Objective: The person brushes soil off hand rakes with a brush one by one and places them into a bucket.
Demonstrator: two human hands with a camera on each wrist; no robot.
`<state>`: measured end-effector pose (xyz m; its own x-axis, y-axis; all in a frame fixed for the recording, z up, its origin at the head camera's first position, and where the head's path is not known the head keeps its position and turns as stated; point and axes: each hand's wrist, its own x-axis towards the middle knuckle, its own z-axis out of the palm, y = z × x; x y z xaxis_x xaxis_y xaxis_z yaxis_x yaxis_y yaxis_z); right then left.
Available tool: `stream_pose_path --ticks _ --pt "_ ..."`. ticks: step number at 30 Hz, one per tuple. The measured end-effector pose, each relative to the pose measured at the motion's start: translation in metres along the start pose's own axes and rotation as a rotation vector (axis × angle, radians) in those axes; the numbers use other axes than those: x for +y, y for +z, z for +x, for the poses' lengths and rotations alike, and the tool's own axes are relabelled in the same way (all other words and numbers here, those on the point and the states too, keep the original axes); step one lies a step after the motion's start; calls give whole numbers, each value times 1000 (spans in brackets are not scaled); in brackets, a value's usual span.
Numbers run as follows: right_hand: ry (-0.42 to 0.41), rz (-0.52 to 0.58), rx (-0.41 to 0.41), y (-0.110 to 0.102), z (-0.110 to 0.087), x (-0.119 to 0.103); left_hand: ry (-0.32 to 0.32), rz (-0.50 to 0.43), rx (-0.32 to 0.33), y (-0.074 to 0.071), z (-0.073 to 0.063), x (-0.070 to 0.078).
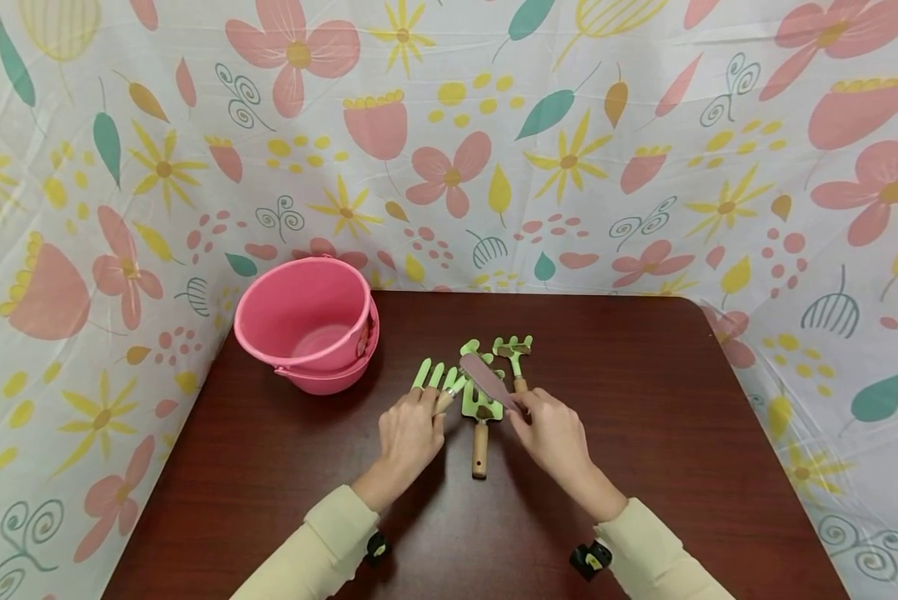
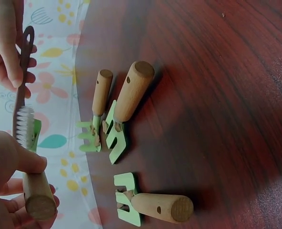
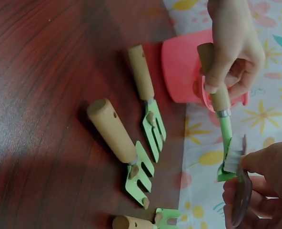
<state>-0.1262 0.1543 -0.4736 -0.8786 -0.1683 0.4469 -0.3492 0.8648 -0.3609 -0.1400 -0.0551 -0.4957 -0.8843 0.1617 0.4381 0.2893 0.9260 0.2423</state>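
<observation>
Flowered cloth (image 1: pixel 569 162) past table's (image 1: pixel 659 400) far edge. Left hand (image 1: pixel 408 430) curled round green-headed tool (image 3: pixel 226 128); right hand (image 1: pixel 554 429) pinches brush (image 1: pixel 484 379) against it: likely scrubbing. Next, probably: turning tool.

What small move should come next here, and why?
Probably a short stroke of the brush along the green metal of the held tool: the right hand has the bristles against that metal, the left hand grips the wooden handle, and brown bits show on other tools nearby.
</observation>
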Motion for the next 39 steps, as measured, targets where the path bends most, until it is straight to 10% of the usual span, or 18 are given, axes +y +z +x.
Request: stream_pose_path --ticks 39 --pt "-46 -173 61 1 1 -8 -11 18 -11 -3 2 0"
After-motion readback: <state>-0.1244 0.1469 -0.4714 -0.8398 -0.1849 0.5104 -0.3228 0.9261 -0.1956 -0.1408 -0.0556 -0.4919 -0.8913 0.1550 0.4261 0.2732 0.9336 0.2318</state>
